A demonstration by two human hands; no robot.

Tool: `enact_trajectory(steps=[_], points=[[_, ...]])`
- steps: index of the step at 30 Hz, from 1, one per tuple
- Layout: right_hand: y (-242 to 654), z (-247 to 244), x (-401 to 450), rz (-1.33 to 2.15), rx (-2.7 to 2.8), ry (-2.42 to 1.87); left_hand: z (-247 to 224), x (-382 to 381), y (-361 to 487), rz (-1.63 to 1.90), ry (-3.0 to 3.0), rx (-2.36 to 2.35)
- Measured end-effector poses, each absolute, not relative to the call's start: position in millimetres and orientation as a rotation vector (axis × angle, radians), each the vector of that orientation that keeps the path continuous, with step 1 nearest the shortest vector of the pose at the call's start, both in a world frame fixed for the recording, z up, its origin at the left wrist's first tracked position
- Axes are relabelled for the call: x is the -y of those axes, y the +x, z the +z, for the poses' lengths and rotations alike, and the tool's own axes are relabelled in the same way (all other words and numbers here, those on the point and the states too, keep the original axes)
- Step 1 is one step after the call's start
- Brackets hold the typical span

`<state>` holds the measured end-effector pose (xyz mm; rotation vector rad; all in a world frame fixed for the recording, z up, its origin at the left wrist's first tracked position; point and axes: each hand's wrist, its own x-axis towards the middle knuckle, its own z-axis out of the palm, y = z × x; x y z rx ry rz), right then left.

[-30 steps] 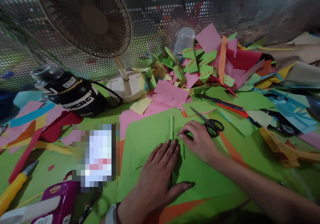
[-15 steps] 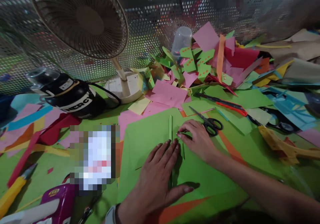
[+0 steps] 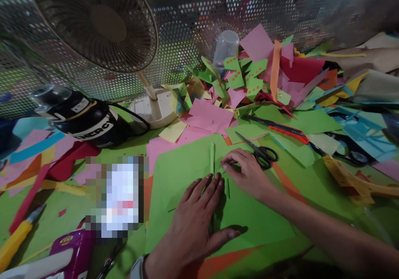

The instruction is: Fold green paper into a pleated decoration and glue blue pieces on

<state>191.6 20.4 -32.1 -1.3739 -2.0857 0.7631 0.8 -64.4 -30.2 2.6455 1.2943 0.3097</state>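
My left hand (image 3: 196, 218) lies flat on a green paper sheet (image 3: 177, 166), fingers stretched forward and thumb out to the right. Under its fingers runs a narrow folded green paper strip (image 3: 212, 156), whose far end shows beyond the fingertips. Just right of those fingertips, my right hand (image 3: 246, 173) is closed in a pinch low over the sheet. Whatever is between its finger and thumb is too small to make out. A thin dark slit or line (image 3: 228, 188) marks the sheet beside the left fingers. Black-handled scissors (image 3: 263, 154) lie close behind my right hand.
A red-and-black cutter (image 3: 286, 133) and a heap of cut paper (image 3: 246, 79) lie behind. A fan (image 3: 109, 25) and black bottle (image 3: 90, 119) stand at left. Nearer are a blurred-out screen (image 3: 121, 200), yellow-handled knife (image 3: 18, 237) and purple tool (image 3: 71, 245). A yellow tape dispenser (image 3: 352, 183) sits right.
Both hands stay almost in place; the right fingertips have shifted very slightly at the strip. The whole view has moved a little.
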Motion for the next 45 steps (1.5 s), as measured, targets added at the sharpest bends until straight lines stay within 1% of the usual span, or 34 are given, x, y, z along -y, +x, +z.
enact_trajectory(steps=[6,13,21,26,31,36,40,41,43,44,45], points=[[190,-31,-18,0.677,2.153,-1.478,-27,63,2,0.274,2.622,-1.292],[194,-32,-24,0.818,2.153,-1.404,-26,66,4,0.32,2.564,-1.354],[194,-33,-24,0.782,2.172,-1.408,-26,65,5,0.316,2.617,-1.324],[197,-35,-28,0.887,2.128,-1.337,-25,65,7,0.312,2.609,-1.341],[198,-33,-31,0.899,2.129,-1.353,-25,64,8,0.293,2.58,-1.349],[198,-34,-33,0.901,2.133,-1.316,-13,63,5,0.227,2.494,-1.327],[200,-38,-35,0.89,2.13,-1.292,6,51,5,0.337,2.352,-1.282],[200,-39,-36,0.891,2.13,-1.284,10,45,5,0.417,2.286,-1.341],[202,-40,-37,0.899,2.134,-1.265,16,33,8,0.589,2.147,-1.616],[202,-41,-38,0.903,2.138,-1.257,17,26,9,0.578,2.05,-1.764],[202,-41,-39,0.907,2.142,-1.251,18,20,11,0.492,1.927,-1.833]])
